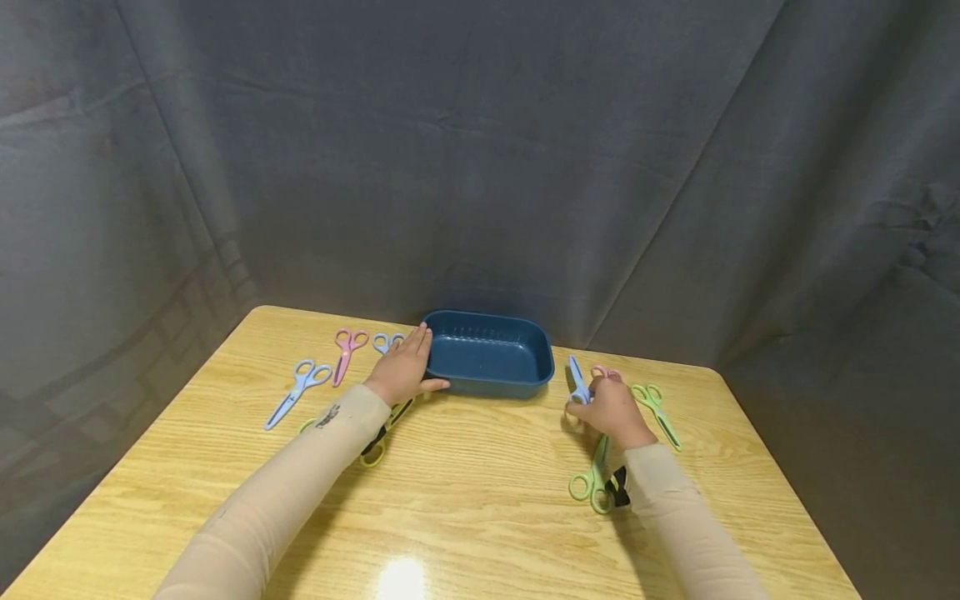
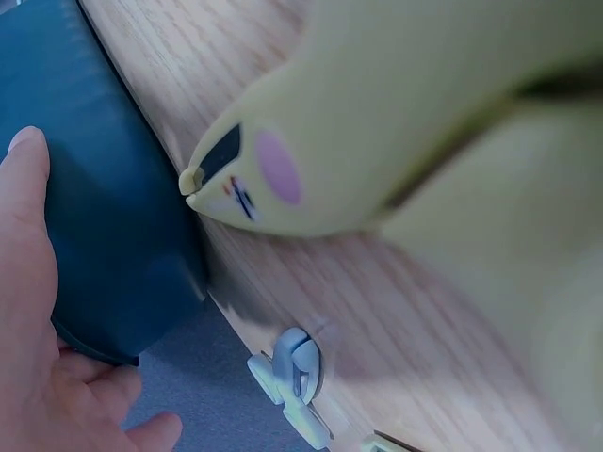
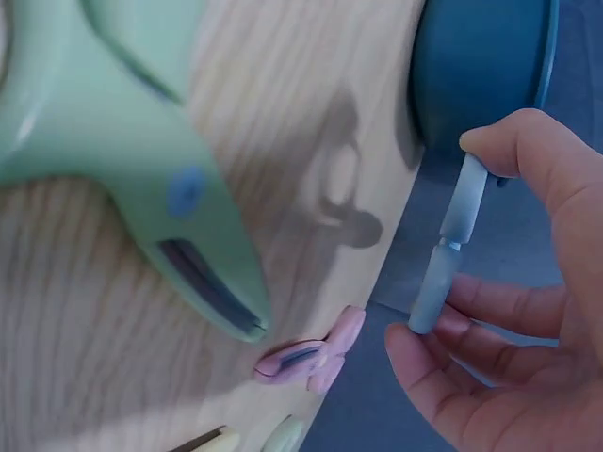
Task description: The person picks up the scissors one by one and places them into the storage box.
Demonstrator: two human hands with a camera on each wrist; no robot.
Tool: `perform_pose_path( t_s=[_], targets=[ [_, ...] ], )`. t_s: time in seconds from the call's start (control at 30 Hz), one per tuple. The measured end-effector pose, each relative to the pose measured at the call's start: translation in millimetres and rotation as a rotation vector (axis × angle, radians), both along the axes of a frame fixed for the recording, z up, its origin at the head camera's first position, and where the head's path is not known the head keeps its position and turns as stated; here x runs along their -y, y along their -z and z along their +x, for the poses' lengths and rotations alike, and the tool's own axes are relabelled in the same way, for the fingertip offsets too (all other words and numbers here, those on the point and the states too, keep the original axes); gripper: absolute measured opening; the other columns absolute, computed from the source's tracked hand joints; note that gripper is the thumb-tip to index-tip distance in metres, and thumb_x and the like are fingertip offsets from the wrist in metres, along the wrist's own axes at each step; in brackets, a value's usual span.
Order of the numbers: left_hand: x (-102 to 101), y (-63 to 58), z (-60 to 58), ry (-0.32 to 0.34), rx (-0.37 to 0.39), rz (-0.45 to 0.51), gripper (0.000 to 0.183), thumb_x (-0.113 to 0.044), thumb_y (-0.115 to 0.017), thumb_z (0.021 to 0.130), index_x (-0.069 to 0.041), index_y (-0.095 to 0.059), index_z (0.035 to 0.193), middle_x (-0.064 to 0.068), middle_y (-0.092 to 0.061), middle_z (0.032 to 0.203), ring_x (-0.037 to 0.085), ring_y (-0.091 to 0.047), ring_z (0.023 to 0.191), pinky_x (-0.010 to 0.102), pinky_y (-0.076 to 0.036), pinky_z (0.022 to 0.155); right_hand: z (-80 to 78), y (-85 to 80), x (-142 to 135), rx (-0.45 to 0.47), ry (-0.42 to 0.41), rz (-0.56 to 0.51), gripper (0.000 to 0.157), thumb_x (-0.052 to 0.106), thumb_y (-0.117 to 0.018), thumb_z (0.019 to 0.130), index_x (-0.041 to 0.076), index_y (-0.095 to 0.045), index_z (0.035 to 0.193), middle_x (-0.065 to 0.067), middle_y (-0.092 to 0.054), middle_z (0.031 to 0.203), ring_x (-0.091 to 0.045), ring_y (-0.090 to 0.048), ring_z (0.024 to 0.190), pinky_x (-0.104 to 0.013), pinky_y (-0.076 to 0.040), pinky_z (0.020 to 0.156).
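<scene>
While the left hand [image 1: 401, 368] is resting against the left end of the blue tray [image 1: 491, 387], its fingers are lying straight and its thumb is touching the near wall; this grip is not curling round anything.

On the right of the counter [image 1: 480, 517], the right hand [image 1: 611, 410] is pinching the blue scissors [image 1: 577, 377] by their handle loops. These are pointing blade-first to the far side, right of the tray; the shadow in the right wrist view is suggesting that they are hanging clear of the wood.

Pink scissors [image 1: 606, 372] are lying just beyond that hand, with green scissors [image 1: 597, 471] on its near side. Pale yellow scissors [image 2: 377, 141] are lying partly beneath the left forearm.

In this inspector's judgement, the held pair is presenting as light, stiff and slightly slippery, hardly fragile, with a pivot that may let the blades swing; both loops together are offering the soundest hold. The tray is appearing light and rigid, liable to slide, and best taken at rim or end wall.
</scene>
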State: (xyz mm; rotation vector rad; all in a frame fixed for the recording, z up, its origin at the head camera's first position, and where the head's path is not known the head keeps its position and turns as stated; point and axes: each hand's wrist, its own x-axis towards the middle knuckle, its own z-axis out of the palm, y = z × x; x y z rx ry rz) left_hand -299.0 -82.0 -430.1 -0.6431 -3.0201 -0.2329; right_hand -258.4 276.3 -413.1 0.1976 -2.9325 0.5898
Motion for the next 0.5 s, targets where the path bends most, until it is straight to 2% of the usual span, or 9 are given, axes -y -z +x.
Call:
perform_pose_path(
  t_s=[0.07,0.1,0.23,0.3,0.5],
  targets=[
    [-0.2,-0.5,0.4,0.000,0.002,0.000,0.100,-0.065,-0.049,0.085,0.003,-0.013,0.148,0.019,-0.007,0.155,0.031,-0.014,0.141,0.050,-0.021,0.110,-0.2,-2.6,0.3,-0.002,0.003,-0.012,0.027,0.023,-0.071,0.071,0.002,-0.055,0.067,-0.027,-0.059,0.111,-0.031,-0.049,0.090,-0.034,-0.042,0.061],
    [-0.1,-0.7,0.7,-0.001,0.004,-0.001,0.100,-0.065,-0.049,0.085,0.003,-0.013,0.148,0.019,-0.007,0.155,0.031,-0.014,0.141,0.050,-0.021,0.110,-0.2,-4.0,0.7,-0.001,0.008,-0.017,0.027,0.024,-0.071,0.072,0.002,-0.055,0.068,-0.028,-0.058,0.111,-0.031,-0.050,0.087,-0.033,-0.042,0.060],
    [0.0,-1.6,1.5,-0.003,0.012,-0.003,0.100,-0.065,-0.049,0.084,0.003,-0.013,0.148,0.019,-0.007,0.155,0.031,-0.014,0.141,0.050,-0.021,0.110,-0.4,-10.7,3.9,0.010,0.040,-0.032,0.031,0.027,-0.071,0.073,0.001,-0.056,0.072,-0.022,-0.055,0.092,-0.025,-0.046,0.071,-0.030,-0.038,0.053],
    [0.1,-1.7,1.4,-0.003,0.016,-0.001,0.100,-0.065,-0.050,0.084,0.002,-0.012,0.148,0.019,-0.007,0.155,0.031,-0.013,0.142,0.050,-0.021,0.110,-1.0,-14.4,6.0,0.008,0.053,-0.032,0.033,0.029,-0.071,0.074,0.000,-0.056,0.076,-0.015,-0.048,0.082,-0.024,-0.045,0.067,-0.030,-0.039,0.053],
    [0.0,-0.8,-0.3,0.004,0.010,0.001,0.100,-0.065,-0.050,0.085,0.003,-0.013,0.148,0.019,-0.006,0.155,0.030,-0.013,0.142,0.050,-0.021,0.110,-4.4,-23.0,13.4,-0.077,0.045,-0.030,0.037,0.031,-0.073,0.074,-0.002,-0.058,0.077,-0.013,-0.049,0.079,-0.024,-0.047,0.066,-0.031,-0.041,0.055]
  ],
)
